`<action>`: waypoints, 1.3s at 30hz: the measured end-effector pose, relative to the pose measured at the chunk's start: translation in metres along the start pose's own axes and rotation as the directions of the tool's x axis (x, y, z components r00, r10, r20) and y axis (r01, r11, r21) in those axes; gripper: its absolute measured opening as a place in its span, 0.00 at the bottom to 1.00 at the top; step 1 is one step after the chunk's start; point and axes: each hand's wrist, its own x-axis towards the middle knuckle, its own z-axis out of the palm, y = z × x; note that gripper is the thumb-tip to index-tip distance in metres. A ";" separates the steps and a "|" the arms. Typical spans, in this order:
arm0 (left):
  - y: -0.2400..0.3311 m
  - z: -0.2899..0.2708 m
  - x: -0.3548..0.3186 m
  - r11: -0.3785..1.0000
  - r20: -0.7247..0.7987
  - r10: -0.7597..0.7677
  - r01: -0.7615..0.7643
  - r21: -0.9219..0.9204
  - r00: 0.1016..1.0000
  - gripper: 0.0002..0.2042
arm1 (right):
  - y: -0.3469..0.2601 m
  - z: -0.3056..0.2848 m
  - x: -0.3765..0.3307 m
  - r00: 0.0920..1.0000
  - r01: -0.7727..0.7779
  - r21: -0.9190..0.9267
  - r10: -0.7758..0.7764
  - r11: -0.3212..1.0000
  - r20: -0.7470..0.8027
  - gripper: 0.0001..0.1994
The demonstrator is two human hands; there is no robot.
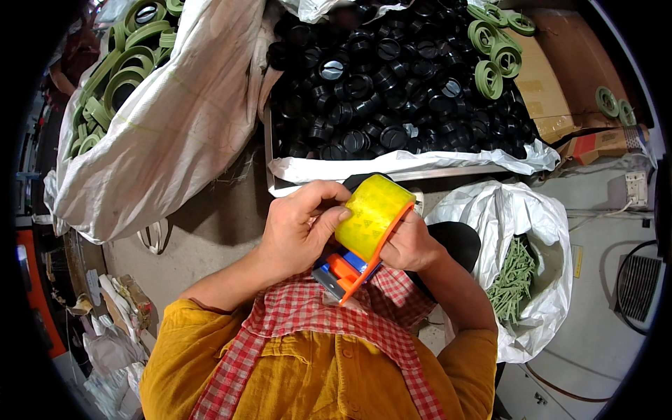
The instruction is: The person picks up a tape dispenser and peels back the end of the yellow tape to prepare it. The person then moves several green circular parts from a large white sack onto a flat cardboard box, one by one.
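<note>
Shirt (301,374), handheld tape (374,218), tray (448,172) (black caps (358,85) inside)

One tape roll (372,215), one dispenser (344,270), two hands (295,222) (414,243), one tray (455,171), countless black caps (394,80)

"What colour is the floor (189,266)?"
"Grey, with a dark shadow (210,218) on it."
"What's on the right?"
"A big pale grey panel (588,336). It has a dark grille (640,288), and a black cord (618,297) bends around there. Brown cardboard (539,84) lies higher up."
</note>
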 end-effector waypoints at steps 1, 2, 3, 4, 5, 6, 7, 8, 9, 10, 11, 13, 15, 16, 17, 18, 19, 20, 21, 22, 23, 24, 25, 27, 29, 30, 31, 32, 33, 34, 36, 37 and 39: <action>0.000 0.002 -0.001 0.998 -0.025 -0.027 0.025 -0.056 0.999 0.07 | 0.000 -0.001 0.000 1.000 0.011 -0.012 -0.011 1.000 0.018 0.18; -0.001 0.001 0.000 1.000 -0.002 0.007 -0.007 -0.003 1.000 0.07 | 0.000 -0.002 0.000 0.999 0.020 -0.025 -0.019 0.999 0.034 0.18; -0.001 -0.002 0.002 0.998 0.022 0.039 -0.040 0.050 0.999 0.07 | 0.001 -0.003 0.000 0.998 0.028 -0.038 -0.027 0.999 0.050 0.18; -0.001 -0.003 0.003 0.992 0.048 0.070 -0.074 0.102 0.996 0.07 | 0.000 -0.004 -0.001 0.998 0.013 -0.024 -0.011 1.000 0.066 0.18; 0.000 -0.004 0.003 0.993 0.051 0.060 -0.065 0.099 0.997 0.07 | -0.001 -0.005 -0.001 0.997 -0.002 -0.009 0.003 1.000 0.082 0.18; 0.000 -0.004 0.002 0.994 0.054 0.050 -0.055 0.096 0.997 0.07 | -0.001 -0.006 -0.001 0.995 -0.017 0.005 0.016 1.000 0.099 0.18; 0.001 -0.004 0.002 0.995 0.058 0.040 -0.045 0.093 0.998 0.07 | -0.001 -0.005 -0.002 0.994 -0.027 0.016 0.025 1.000 0.104 0.17; 0.000 -0.004 0.002 0.994 0.058 0.051 -0.056 0.092 0.997 0.06 | 0.000 -0.005 -0.003 0.994 -0.037 0.025 0.034 0.999 0.108 0.17; -0.001 -0.003 0.002 0.994 0.058 0.062 -0.067 0.091 0.996 0.06 | 0.000 -0.005 -0.003 0.993 -0.048 0.034 0.044 0.998 0.112 0.17; -0.003 -0.003 0.002 0.993 0.058 0.073 -0.078 0.089 0.996 0.05 | 0.000 -0.005 -0.004 0.994 -0.057 0.052 0.052 0.997 0.098 0.16; -0.003 -0.002 0.002 0.992 0.051 0.083 -0.087 0.086 0.995 0.05 | 0.000 -0.004 -0.004 0.995 -0.066 0.071 0.060 0.995 0.085 0.16; -0.004 -0.001 0.001 0.991 0.040 0.103 -0.105 0.080 0.994 0.05 | 0.000 -0.004 -0.003 0.996 -0.077 0.110 0.072 0.991 0.054 0.15; -0.005 0.006 -0.004 0.992 -0.036 -0.037 0.033 -0.119 0.999 0.05 | -0.001 -0.005 0.002 0.997 -0.078 0.152 0.076 0.985 0.021 0.13; -0.005 0.009 -0.006 0.971 -0.063 -0.111 0.095 -0.220 0.992 0.05 | -0.002 -0.005 0.004 0.997 -0.080 0.161 0.079 0.984 0.015 0.13; -0.005 0.009 -0.005 0.982 -0.059 -0.078 0.066 -0.175 0.995 0.05 | -0.003 -0.006 0.005 0.996 -0.087 0.169 0.087 0.982 0.007 0.13; -0.005 0.008 -0.003 0.991 -0.053 -0.044 0.037 -0.129 0.998 0.06 | -0.004 -0.006 0.006 0.996 -0.092 0.176 0.094 0.980 -0.001 0.13; -0.004 0.008 -0.002 0.997 -0.046 -0.011 0.007 -0.083 0.999 0.06 | -0.004 -0.006 0.005 0.995 -0.103 0.182 0.105 0.978 0.003 0.13; -0.004 0.007 -0.001 0.999 -0.038 0.013 -0.014 -0.044 0.999 0.06 | -0.004 -0.006 0.003 0.993 -0.114 0.187 0.114 0.976 0.007 0.13; -0.005 0.005 -0.001 0.999 -0.028 0.036 -0.036 -0.006 0.999 0.06 | -0.003 -0.006 0.002 0.992 -0.124 0.193 0.124 0.973 0.011 0.13; -0.005 0.004 -0.001 0.998 -0.017 0.060 -0.059 0.032 0.998 0.06 | -0.002 -0.006 0.000 0.995 -0.093 0.142 0.090 0.986 0.032 0.14; -0.005 0.003 -0.001 0.998 -0.012 0.047 -0.046 0.031 0.999 0.06 | 0.001 -0.007 -0.001 0.997 -0.060 0.092 0.055 0.994 0.056 0.15; -0.004 0.003 -0.001 0.999 -0.006 0.034 -0.034 0.029 0.999 0.06 | 0.002 -0.008 -0.002 0.996 -0.026 0.043 0.022 0.999 0.081 0.16; -0.004 0.002 -0.002 0.999 0.000 0.021 -0.021 0.028 1.000 0.06 | 0.002 -0.008 -0.003 0.996 -0.020 0.030 0.017 0.999 0.089 0.16; -0.005 0.002 -0.002 1.000 -0.001 0.006 -0.006 0.023 1.000 0.06 | 0.002 -0.008 -0.003 0.994 -0.008 0.004 0.007 1.000 0.108 0.16; -0.006 0.003 -0.003 1.000 0.001 -0.001 0.001 0.013 1.000 0.06 | 0.001 -0.005 -0.005 0.992 -0.097 0.134 0.084 0.986 0.098 0.16; -0.007 0.003 -0.004 1.000 0.004 -0.001 0.001 0.005 1.000 0.06 | 0.001 -0.004 -0.005 0.988 -0.140 0.198 0.123 0.970 0.097 0.16; -0.007 0.003 -0.004 1.000 0.006 -0.001 0.001 -0.002 1.000 0.06 | 0.000 -0.005 -0.004 0.986 -0.155 0.228 0.136 0.961 0.097 0.16; -0.007 0.003 -0.004 1.000 0.014 -0.008 0.008 -0.007 1.000 0.05 | -0.002 -0.006 -0.003 0.984 -0.170 0.258 0.149 0.951 0.098 0.16; -0.007 0.002 -0.004 1.000 0.021 -0.014 0.015 -0.012 1.000 0.05 | -0.003 -0.006 -0.002 0.982 -0.185 0.287 0.162 0.940 0.100 0.16; -0.007 0.002 -0.004 1.000 0.028 -0.021 0.021 -0.017 0.999 0.05 | -0.003 -0.007 -0.001 0.983 -0.178 0.283 0.155 0.943 0.101 0.16; -0.007 0.001 -0.004 1.000 0.032 -0.023 0.024 -0.018 0.999 0.04 | -0.003 -0.007 -0.001 0.984 -0.166 0.274 0.143 0.947 0.103 0.16; -0.007 0.001 -0.004 1.000 0.034 -0.024 0.025 -0.019 0.999 0.04 | -0.003 -0.008 0.000 0.987 -0.146 0.244 0.125 0.959 0.100 0.17; 0.002 0.007 -0.005 0.943 -0.063 -0.138 0.111 -0.314 0.989 0.05 | -0.002 -0.008 0.001 0.992 -0.095 0.189 0.078 0.977 0.098 0.17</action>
